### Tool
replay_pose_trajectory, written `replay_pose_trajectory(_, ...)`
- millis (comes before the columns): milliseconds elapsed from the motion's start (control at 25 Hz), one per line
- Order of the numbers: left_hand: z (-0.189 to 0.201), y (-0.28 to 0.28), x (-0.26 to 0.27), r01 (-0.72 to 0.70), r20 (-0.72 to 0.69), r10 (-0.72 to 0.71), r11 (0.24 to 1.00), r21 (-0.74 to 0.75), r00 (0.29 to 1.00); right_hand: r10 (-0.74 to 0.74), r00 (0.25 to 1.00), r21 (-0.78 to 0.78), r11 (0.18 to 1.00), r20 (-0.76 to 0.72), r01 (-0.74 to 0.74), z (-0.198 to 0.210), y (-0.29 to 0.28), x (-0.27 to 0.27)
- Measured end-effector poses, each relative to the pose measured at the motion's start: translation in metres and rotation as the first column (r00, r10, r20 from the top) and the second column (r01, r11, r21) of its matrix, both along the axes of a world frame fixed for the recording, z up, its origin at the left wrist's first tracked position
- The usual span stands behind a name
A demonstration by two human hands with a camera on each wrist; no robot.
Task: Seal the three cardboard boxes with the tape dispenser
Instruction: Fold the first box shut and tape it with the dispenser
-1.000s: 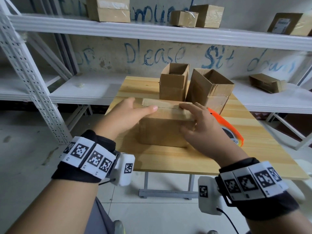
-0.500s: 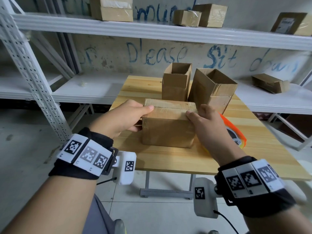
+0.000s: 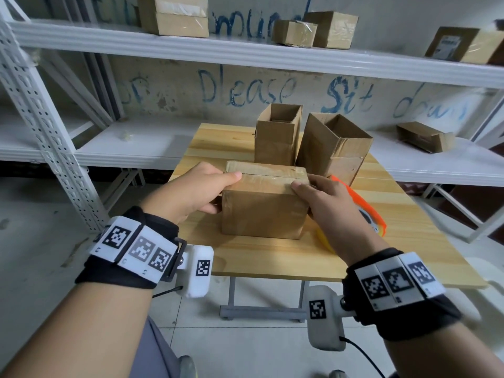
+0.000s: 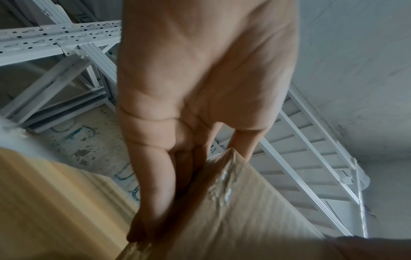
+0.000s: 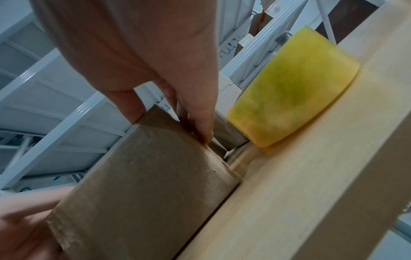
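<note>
Both hands (image 3: 196, 192) clasp the closed, rectangular cardboard box (image 3: 263, 211).

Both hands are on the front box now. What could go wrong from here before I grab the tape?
Its flaps look closed but untaped; if the left hand or right hand lets go of the front box, they may spring open. The tape dispenser lies close beside the right hand, and two open boxes stand just behind, easy to knock.

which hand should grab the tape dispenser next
Probably the right hand: the tape dispenser lies just beyond it on the table, while the left hand grips the closed box on the far side and can steady it.
</note>
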State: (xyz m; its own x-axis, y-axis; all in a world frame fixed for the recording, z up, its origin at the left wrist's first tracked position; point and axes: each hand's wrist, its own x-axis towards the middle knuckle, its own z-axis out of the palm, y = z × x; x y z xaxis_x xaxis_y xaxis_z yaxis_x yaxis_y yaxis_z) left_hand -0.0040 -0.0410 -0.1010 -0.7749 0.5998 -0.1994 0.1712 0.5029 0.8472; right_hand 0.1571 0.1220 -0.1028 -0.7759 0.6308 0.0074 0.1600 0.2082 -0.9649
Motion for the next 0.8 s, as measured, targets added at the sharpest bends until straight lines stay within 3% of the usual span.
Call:
replay_pose_trajectory(320,-0.001,-0.009,0.006,-0.042,-0.132,0.043,0.999,0.006,0.990,0.075,0.997,-0.167,0.983,0.013,-0.072,-0.001,0.003,0.000)
replay_pose_trajectory(560,0.006,-0.004,0.013,-0.042,0.072,0.029,0.983,0.178,0.997,0.167,0.986,-0.254,0.954,-0.005,-0.162,-0.007,0.005,-0.003)
replay_pose_trajectory(680,0.006,-0.008,0.012,-0.041,0.044,0.035,0.989,0.142,0.998,0.190,0.982,-0.276,0.944,-0.002,-0.183,-0.004,0.011,-0.003)
replay_pose_trajectory(800,0.011,-0.014,0.010,-0.076,-0.107,0.077,0.997,0.015,0.991,0.165,0.986,-0.297,0.941,-0.009,-0.160,-0.003,0.019,-0.003)
